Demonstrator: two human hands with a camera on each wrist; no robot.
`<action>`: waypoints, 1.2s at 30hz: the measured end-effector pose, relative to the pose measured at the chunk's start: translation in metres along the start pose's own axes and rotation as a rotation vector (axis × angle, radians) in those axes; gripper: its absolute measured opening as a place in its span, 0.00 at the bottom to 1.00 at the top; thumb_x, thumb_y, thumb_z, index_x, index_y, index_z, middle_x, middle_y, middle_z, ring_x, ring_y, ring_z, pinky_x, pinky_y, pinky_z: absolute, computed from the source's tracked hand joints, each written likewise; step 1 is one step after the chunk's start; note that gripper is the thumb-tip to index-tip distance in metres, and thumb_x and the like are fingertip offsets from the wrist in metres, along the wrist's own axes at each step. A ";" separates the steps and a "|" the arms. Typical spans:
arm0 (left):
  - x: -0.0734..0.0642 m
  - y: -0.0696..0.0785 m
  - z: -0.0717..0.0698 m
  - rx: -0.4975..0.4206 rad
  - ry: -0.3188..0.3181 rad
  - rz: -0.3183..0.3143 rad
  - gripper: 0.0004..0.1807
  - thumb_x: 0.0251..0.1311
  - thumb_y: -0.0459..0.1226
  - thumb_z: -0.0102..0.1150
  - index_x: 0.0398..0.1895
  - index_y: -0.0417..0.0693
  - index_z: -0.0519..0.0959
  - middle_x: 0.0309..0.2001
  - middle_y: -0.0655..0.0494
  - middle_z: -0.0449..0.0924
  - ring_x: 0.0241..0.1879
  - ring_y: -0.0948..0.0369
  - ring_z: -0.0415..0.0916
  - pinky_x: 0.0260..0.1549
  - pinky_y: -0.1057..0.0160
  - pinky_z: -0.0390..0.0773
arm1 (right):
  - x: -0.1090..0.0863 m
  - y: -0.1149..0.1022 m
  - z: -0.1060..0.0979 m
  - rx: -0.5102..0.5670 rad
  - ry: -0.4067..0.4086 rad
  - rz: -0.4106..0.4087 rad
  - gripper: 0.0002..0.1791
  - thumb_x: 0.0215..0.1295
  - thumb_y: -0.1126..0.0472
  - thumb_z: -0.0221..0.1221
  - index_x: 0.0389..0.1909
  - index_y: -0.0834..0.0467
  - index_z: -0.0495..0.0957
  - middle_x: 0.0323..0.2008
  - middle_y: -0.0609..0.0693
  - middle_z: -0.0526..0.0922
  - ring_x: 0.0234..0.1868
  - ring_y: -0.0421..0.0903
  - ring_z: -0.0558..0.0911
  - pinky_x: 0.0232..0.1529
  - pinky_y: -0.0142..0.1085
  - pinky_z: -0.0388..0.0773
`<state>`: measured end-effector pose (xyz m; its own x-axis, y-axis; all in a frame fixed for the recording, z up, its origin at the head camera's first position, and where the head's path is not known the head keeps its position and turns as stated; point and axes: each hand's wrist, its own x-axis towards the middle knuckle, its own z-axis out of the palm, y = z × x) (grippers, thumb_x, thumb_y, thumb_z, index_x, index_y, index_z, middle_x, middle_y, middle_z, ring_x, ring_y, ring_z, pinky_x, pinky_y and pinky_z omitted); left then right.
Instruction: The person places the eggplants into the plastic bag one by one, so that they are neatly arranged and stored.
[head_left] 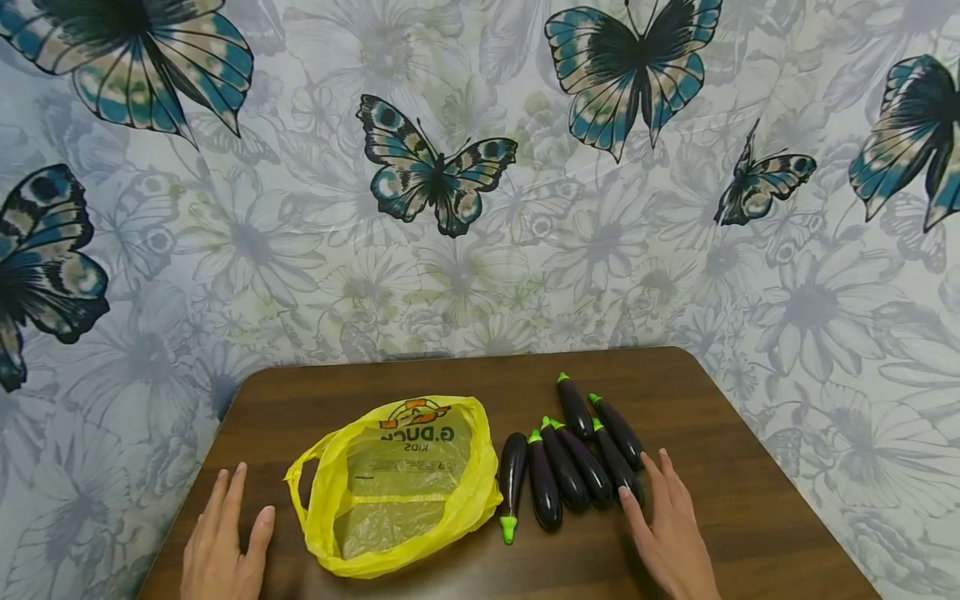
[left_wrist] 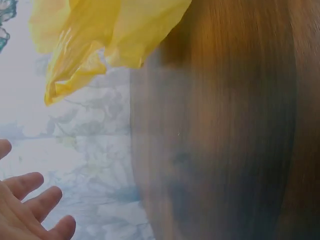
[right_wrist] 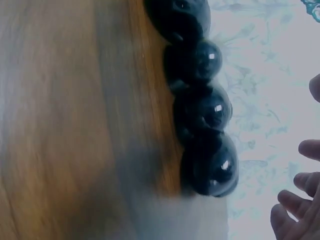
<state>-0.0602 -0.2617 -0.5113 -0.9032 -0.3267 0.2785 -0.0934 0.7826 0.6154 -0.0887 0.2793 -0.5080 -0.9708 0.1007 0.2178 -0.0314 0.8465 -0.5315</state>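
Observation:
A yellow plastic bag (head_left: pixel 330 537) with "G.DUCK KIDS" print lies on the table, its mouth spread wide towards me. To its right is a group of several dark purple eggplants (head_left: pixel 543 487) with bright green stem ends. One eggplant (head_left: pixel 512 479) beside the bag has its green end towards me; the others point theirs away. My left hand (head_left: pixel 225 542) is left of the bag, fingers extended and holding nothing. At the right end of the group, my right hand (head_left: pixel 667 525) has its fingers spread beside the nearest eggplant (right_wrist: pixel 210 165). It grips nothing.
The brown wooden table (head_left: pixel 750 500) has rounded far corners. Right behind its far edge hangs a pale floral backdrop (head_left: pixel 465 292) with large blue and black butterflies. Bare wood shows in front of the eggplants and along the right side.

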 end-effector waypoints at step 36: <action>-0.012 0.014 0.046 -0.404 -0.037 -0.001 0.41 0.74 0.37 0.59 0.83 0.53 0.51 0.78 0.42 0.56 0.64 0.88 0.50 0.55 0.90 0.53 | -0.005 -0.043 0.063 0.194 0.153 -0.153 0.29 0.59 0.63 0.74 0.61 0.59 0.78 0.53 0.51 0.84 0.49 0.46 0.82 0.49 0.32 0.80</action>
<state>-0.0699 -0.2226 -0.5402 -0.9182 -0.3028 0.2553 0.0708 0.5088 0.8580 -0.0971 0.2093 -0.5377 -0.9044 0.0700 0.4210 -0.2340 0.7435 -0.6264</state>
